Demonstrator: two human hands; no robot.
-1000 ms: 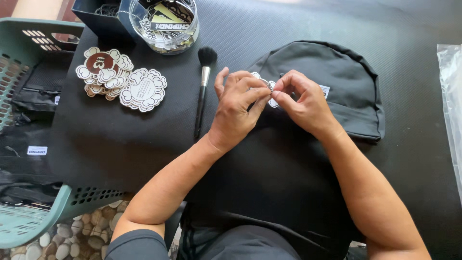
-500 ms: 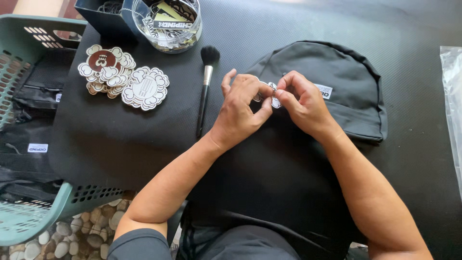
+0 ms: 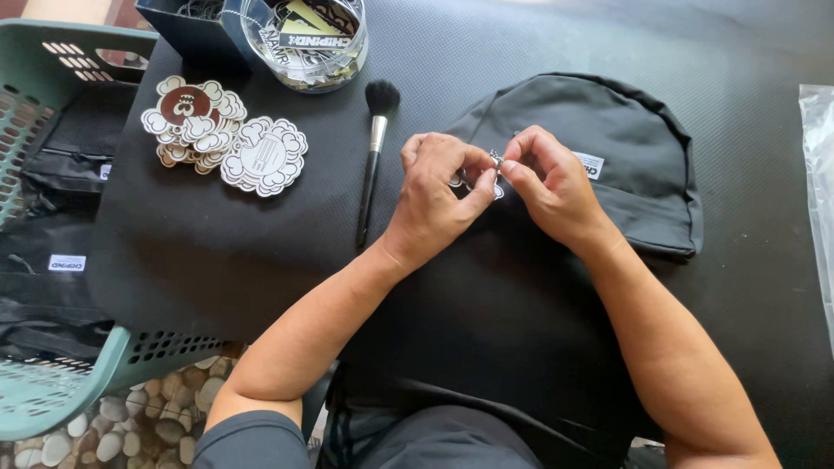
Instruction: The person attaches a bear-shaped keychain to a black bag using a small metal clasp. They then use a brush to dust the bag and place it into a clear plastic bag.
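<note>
- Two bare hands meet over a dark grey backpack point(image 3: 599, 148) lying flat on a black surface point(image 3: 738, 52); the left hand point(image 3: 434, 195) and right hand point(image 3: 547, 187) are both pinched shut on a small metal ring point(image 3: 496, 160) with a white tag point(image 3: 486, 187) hanging beneath it.
- Fingertips of both hands touch at the ring, just above the bag's front panel and beside its white sewn label point(image 3: 589, 165).
- Doing this step well seems to call for a steady grip from the left hand while the right works the tiny fastening, with the tag kept close to the bag so nothing twists; the ring is too small to tell whether it stands open or shut.
- Left of the hands, a black-handled makeup brush point(image 3: 373, 156) lies on the surface, well apart from a stack of cloud-shaped tags point(image 3: 221, 139).
- Farther back stand a clear round tub point(image 3: 304, 39) and a dark box point(image 3: 187, 22).
- At far left sits a teal plastic basket point(image 3: 52, 78).
</note>
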